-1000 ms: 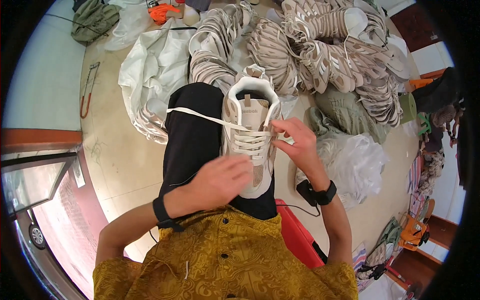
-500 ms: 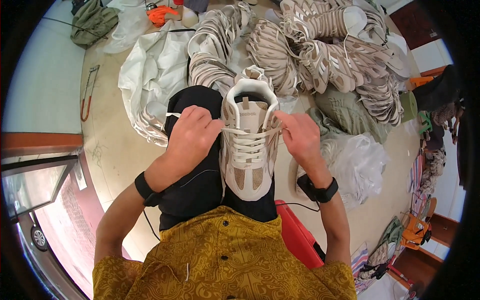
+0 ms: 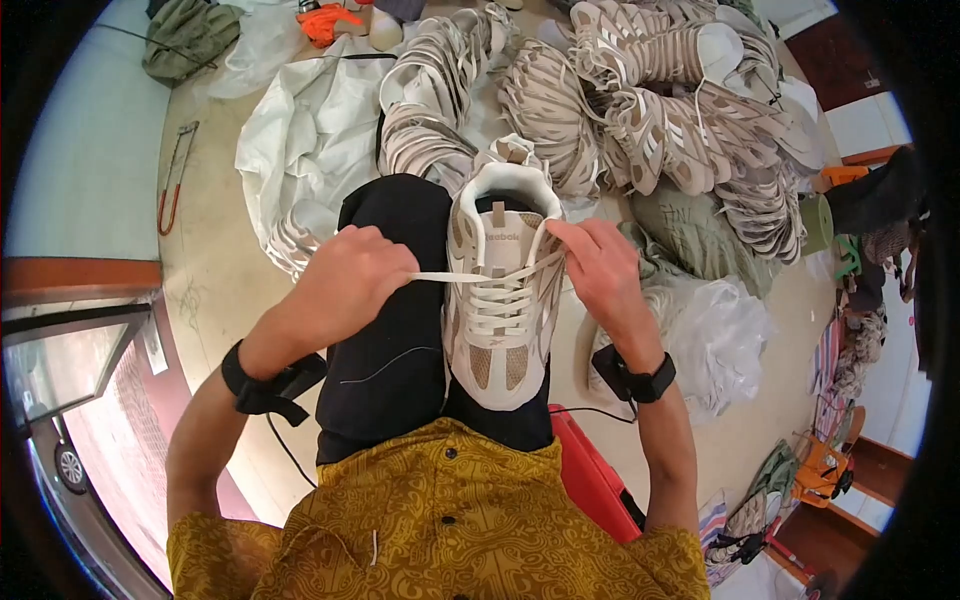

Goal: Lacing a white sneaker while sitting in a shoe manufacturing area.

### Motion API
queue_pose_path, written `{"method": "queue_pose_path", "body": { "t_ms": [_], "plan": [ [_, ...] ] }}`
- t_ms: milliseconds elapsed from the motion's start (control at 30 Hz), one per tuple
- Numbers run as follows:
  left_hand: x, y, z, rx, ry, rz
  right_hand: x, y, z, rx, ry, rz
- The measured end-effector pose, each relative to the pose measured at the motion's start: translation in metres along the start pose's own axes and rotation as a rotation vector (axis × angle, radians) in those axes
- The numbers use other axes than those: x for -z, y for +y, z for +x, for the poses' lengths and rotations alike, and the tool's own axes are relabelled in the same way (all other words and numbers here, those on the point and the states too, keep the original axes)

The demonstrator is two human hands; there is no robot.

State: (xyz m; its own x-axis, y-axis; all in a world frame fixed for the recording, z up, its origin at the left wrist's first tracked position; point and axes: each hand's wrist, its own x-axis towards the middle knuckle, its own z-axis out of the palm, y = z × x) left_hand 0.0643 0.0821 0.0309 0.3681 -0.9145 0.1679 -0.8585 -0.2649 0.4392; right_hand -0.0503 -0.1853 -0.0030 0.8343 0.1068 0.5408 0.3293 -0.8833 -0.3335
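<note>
A beige and white sneaker (image 3: 497,375) rests upright on my lap, its toe toward me and its heel away. Its white shoelace (image 3: 440,277) is threaded through the lower eyelets in crossing rows. My left hand (image 3: 357,280) is closed on a length of that lace, stretched taut to the left from the upper part of the shoe. At the upper right eyelet edge, the thumb and fingers of my right hand (image 3: 603,268) pinch the sneaker beside its collar. Exactly what lies between those right fingertips is partly hidden. A dark band circles each wrist.
Stacked beige shoe uppers (image 3: 548,110) cover the floor ahead. A white sack (image 3: 300,135) lies at the far left, and a clear plastic bag (image 3: 722,335) at the right. Near my right hip is a red object (image 3: 590,480). Long-handled cutters (image 3: 178,180) lie by the left wall.
My left hand has moved left and toward me, drawing out more lace across the sneaker. The right hand has stayed at the upper right edge of the shoe.
</note>
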Motion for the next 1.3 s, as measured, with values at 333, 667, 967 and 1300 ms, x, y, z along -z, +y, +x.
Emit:
{"method": "queue_pose_path", "body": {
  "t_ms": [333,667,967,1300],
  "plan": [
    [0.052,-0.010,-0.007,0.711,-0.481,-0.962,0.010,0.003,-0.003,0.035,0.023,-0.087],
    [0.019,-0.013,-0.022,0.219,0.377,0.109,0.017,0.009,-0.004,0.070,0.039,-0.204],
    [-0.034,0.017,0.022,0.020,0.274,0.178,0.025,0.014,-0.011,-0.010,-0.019,-0.196],
    [-0.027,0.007,0.012,0.016,0.107,0.132,0.014,0.032,-0.011,-0.099,0.069,-0.121]
  ]
}}
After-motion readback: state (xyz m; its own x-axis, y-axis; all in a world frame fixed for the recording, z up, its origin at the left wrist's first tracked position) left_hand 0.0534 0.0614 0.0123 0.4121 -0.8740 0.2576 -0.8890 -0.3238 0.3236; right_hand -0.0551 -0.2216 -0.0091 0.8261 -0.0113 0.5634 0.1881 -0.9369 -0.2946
